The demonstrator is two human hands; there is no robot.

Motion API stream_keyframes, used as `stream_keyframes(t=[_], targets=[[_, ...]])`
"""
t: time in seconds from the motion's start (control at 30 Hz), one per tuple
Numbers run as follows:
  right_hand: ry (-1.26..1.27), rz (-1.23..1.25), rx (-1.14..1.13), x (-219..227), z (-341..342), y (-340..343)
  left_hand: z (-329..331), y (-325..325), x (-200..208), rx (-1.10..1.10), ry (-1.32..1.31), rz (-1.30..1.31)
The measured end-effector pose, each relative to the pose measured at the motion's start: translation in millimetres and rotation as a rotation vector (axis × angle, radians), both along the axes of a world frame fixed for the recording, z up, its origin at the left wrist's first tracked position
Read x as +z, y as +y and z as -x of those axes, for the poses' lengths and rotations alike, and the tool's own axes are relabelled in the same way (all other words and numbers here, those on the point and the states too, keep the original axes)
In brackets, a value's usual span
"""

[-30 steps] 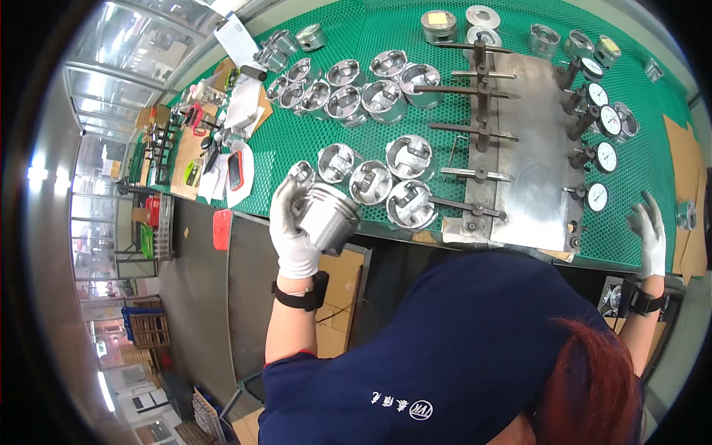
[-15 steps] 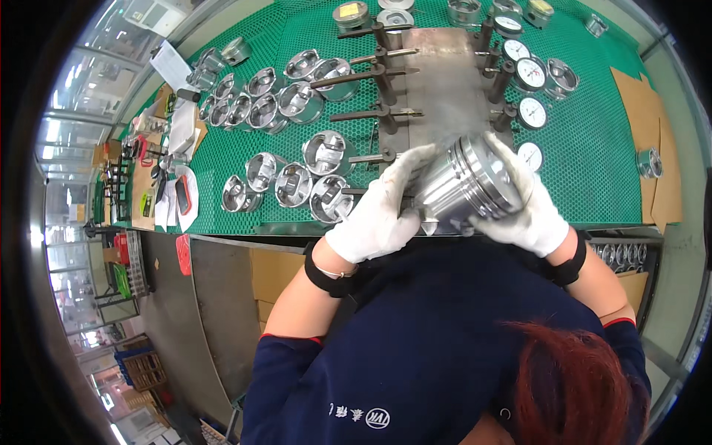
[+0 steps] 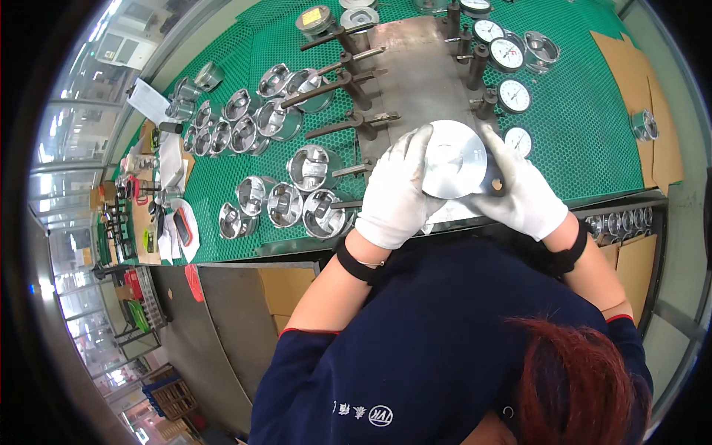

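Note:
A shiny metal piston [image 3: 454,159] stands between my gloved hands at the near end of a steel plate, its round flat crown facing up. My left hand [image 3: 397,187] is closed around its left side. My right hand [image 3: 523,194] curves along its right side, the thumb low near a dark piece with a hole [image 3: 492,182]. The piston's skirt is hidden beneath the crown and my fingers. Both hands wear white gloves. Beyond the piston, the steel plate [image 3: 426,74] carries dark posts with clamped rods on both sides.
Dial gauges [image 3: 513,96] line the plate's right side. Several pistons [image 3: 312,167] stand open end up on the green mat [image 3: 571,141] to the left. Brown cardboard [image 3: 630,104] lies at the right, with a piston [image 3: 644,125] on it. Papers and a red-edged item [image 3: 182,226] lie far left.
The piston has tipped from lying slanted with its ringed side showing to crown up. Both hands have turned with it. The whole view has shifted slightly.

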State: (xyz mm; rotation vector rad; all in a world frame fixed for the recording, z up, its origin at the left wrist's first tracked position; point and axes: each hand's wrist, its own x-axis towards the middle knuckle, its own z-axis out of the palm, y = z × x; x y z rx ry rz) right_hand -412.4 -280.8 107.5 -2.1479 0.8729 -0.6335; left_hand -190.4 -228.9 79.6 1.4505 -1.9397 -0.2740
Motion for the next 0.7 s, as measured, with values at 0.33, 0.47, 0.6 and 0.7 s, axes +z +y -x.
stream_keyframes(t=[0.33,0.47,0.6,0.7], targets=[[-0.209,-1.08,-0.178,-23.8,2.2,19.0,-0.2,-15.0,1.4,-0.012,0.157,-0.022],[-0.162,-1.03,-0.166,-30.0,3.8,19.2,-0.8,-14.5,0.6,-0.002,0.185,-0.074],[-0.143,-1.021,-0.163,-23.3,3.1,18.8,-0.7,-14.6,-1.1,0.012,0.193,-0.101],[-0.095,-0.932,-0.145,-33.7,6.6,17.9,0.4,-13.4,-0.3,0.028,0.206,-0.117]])
